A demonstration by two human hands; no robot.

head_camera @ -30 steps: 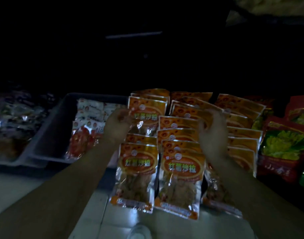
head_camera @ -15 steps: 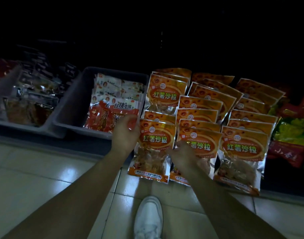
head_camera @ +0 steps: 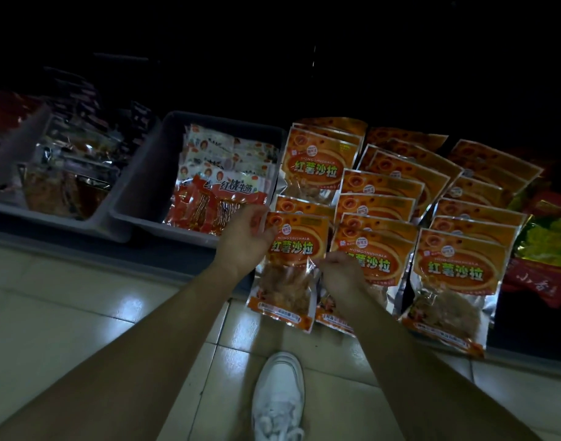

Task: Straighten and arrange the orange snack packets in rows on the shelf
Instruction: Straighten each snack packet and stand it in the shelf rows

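Several orange snack packets lie in three overlapping rows on a low dark shelf (head_camera: 190, 254). My left hand (head_camera: 245, 241) grips the left edge of the front left packet (head_camera: 293, 249), which overhangs the shelf front. My right hand (head_camera: 341, 273) pinches that same packet's right edge, over the front middle packet (head_camera: 376, 261). The front right packet (head_camera: 454, 275) lies untouched and also overhangs the edge. Farther rows fade into the dark at the back.
A grey bin (head_camera: 145, 186) of red and white packets sits left of the orange rows, with another grey bin (head_camera: 8, 205) farther left. Red and green packets (head_camera: 549, 259) lie at the right. Below are the tiled floor and my white shoe (head_camera: 277, 396).
Both hands came down from the rear packets to the front left packet and took hold of its edges. The view tilted down, showing the floor and shoe.
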